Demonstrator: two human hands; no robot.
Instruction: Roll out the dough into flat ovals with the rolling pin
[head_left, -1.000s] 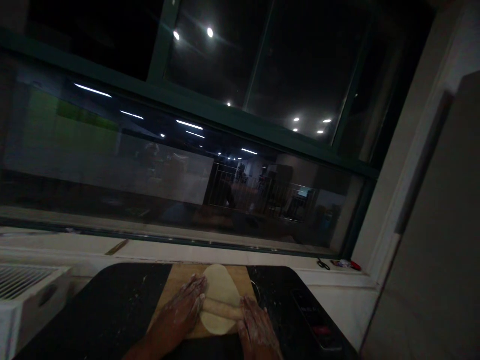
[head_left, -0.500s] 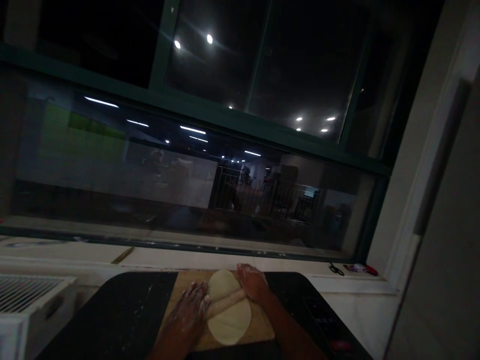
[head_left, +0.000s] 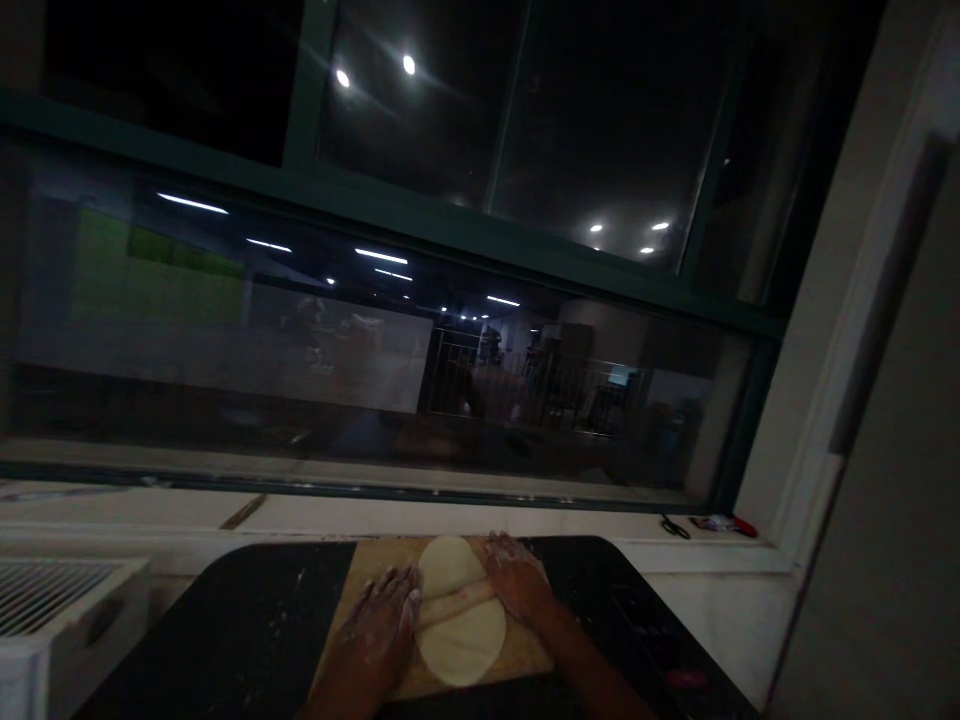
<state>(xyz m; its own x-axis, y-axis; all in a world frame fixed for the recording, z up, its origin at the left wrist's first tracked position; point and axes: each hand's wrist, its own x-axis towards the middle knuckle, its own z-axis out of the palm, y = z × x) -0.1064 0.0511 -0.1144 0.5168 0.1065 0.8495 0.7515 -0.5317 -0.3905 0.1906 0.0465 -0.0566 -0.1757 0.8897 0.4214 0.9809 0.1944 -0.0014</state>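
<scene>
Dough point(head_left: 457, 625) flat on the cutting board point(head_left: 360, 585), rolling pin point(head_left: 454, 604) across it barely shifted in half a second, left hand point(head_left: 381, 625) and right hand point(head_left: 517, 582) pressing its ends, fingers flat, not curled around it.

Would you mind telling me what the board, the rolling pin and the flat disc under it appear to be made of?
The board looks like matte light-brown wood. The rolling pin seems pale wood too, floured, though dim light leaves that open. The disc looks like soft raw dough: cream, smooth, rolled thin. Both the left hand and the right hand look flour-dusted.
</scene>
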